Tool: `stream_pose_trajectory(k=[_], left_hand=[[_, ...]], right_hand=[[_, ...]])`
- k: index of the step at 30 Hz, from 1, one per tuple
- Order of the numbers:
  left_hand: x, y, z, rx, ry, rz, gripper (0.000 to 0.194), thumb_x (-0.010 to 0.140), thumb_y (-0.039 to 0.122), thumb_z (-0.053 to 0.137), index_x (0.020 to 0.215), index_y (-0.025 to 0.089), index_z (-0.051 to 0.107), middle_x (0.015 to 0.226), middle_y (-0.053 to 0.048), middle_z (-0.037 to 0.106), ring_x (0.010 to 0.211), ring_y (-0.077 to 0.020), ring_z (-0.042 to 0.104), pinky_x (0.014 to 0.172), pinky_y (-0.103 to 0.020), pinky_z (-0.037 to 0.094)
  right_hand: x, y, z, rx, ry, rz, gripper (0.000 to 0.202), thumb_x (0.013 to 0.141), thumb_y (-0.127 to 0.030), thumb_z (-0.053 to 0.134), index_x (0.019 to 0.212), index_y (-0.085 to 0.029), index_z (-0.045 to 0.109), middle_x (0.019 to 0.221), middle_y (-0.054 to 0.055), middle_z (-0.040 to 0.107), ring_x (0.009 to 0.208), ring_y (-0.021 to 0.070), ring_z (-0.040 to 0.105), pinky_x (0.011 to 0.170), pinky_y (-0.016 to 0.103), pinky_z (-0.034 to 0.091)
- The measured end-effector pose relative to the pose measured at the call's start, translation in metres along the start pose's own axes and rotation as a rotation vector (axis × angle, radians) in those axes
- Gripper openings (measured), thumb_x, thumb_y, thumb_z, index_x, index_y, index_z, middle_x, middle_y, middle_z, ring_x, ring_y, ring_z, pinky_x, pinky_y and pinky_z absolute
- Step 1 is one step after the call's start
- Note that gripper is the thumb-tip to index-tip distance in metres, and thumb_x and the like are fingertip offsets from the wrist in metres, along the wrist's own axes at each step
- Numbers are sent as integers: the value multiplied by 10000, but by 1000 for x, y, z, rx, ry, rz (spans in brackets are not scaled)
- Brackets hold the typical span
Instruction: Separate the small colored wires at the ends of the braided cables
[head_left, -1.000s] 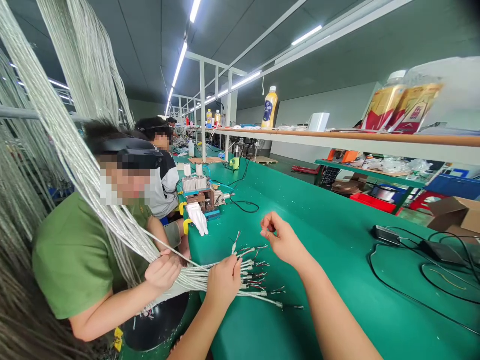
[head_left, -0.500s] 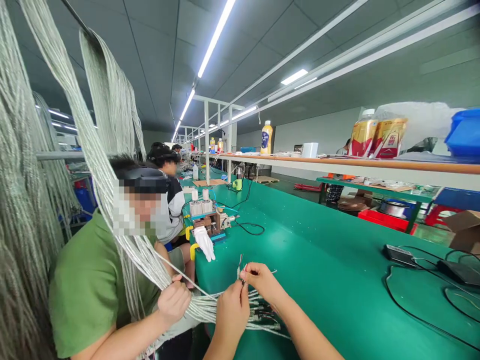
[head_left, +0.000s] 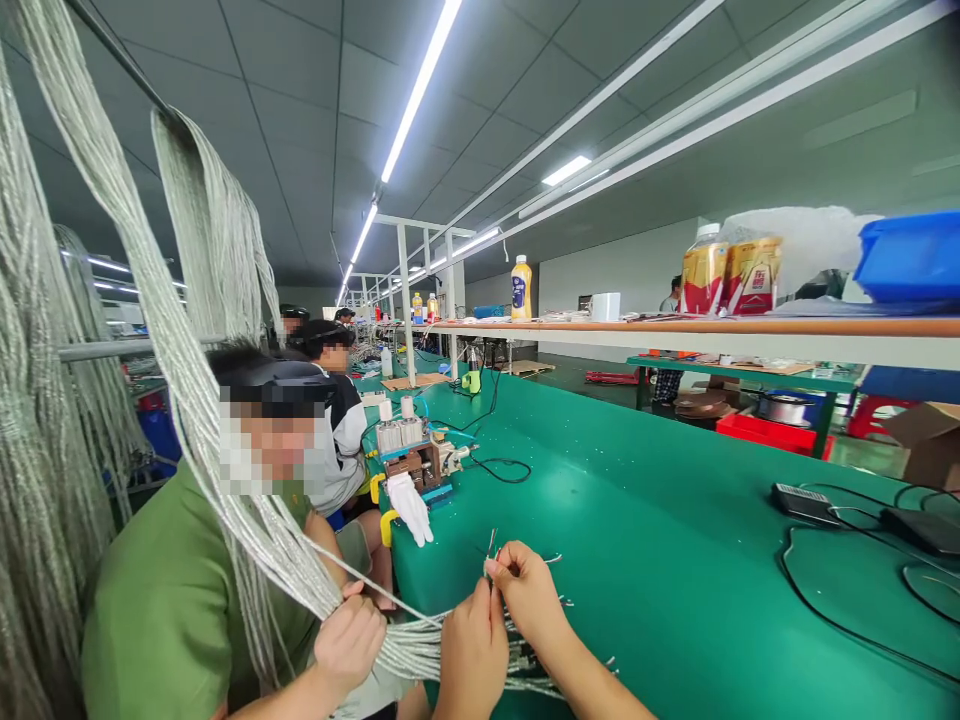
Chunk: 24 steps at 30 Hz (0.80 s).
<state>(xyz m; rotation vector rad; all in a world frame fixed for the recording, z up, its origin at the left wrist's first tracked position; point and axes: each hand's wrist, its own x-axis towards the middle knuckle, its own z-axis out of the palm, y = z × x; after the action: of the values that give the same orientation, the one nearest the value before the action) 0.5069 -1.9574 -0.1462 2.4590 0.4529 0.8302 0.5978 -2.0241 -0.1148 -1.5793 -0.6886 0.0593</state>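
Past the right hand (head_left: 532, 595), bottles (head_left: 703, 272) bear blurred lettering.

- Factory workshop, looks like cable assembly.
- Thick bundles of silvery cables (head_left: 166, 320) on the left, some slung over a metal rail (head_left: 105, 350). Far more stock than any home or office has.
- Long green counter (head_left: 645, 560) runs deep into the room.
- Bench machine (head_left: 412, 455) on it, yellow clamps (head_left: 388, 527) at the counter edge, white work glove (head_left: 410, 508) draped by it.
- Co-worker in green (head_left: 161, 590) alongside, more people seated in a row further down.
- Rows of tube lights (head_left: 424, 85) under a panel ceiling.
- Raised shelf (head_left: 645, 328) over the line: yellow drink bottle (head_left: 521, 287), blue bin (head_left: 909, 255).
- Red tray (head_left: 757, 432) and cardboard box (head_left: 930, 440) at right.
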Motion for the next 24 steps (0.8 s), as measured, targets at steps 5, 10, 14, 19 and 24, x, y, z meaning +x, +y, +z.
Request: stream_pose_trajectory(k=[5,10,14,19,24], left_hand=[[-3,7,-1,58,-24,72,435,1029,333,204,875,208,591,804,-66,687,725,-212,642,613,-320,320],[-4,9,0,156,-35,103,396,1014,288,238,892,203,605,831,-79,697,732,-228,651,607,-333,325],[-2,9,-2,140,-75,54,300,974,244,322,917,192,612,826,-85,711,734,-249,662,573,-324,303],[0,5,-3,60,-65,74,324,998,278,294,932,174,593,822,-90,709,744,-235,668,597,-307,334],[2,0,1,170,-18,164,387,1029,340,260,800,192,536,677,-49,641,640,-201,633,564,-302,295]], right_hand=[[2,-2,-5,77,-119,292,321,711,-416,550,550,-236,338,550,3,389,537,169,392,563,309,373],[2,-1,-8,61,-140,384,299,772,-361,488,561,-245,310,533,11,356,525,192,403,566,345,391],[-14,-17,-16,-253,-9,-53,155,765,-221,553,651,-208,449,750,71,507,820,248,455,847,416,347],[-18,-35,-17,-461,105,-234,124,785,-166,533,670,-190,495,816,73,552,915,253,429,887,418,300],[8,-21,-13,-115,48,207,256,769,-175,492,562,-212,347,617,28,496,651,179,458,625,296,362]])
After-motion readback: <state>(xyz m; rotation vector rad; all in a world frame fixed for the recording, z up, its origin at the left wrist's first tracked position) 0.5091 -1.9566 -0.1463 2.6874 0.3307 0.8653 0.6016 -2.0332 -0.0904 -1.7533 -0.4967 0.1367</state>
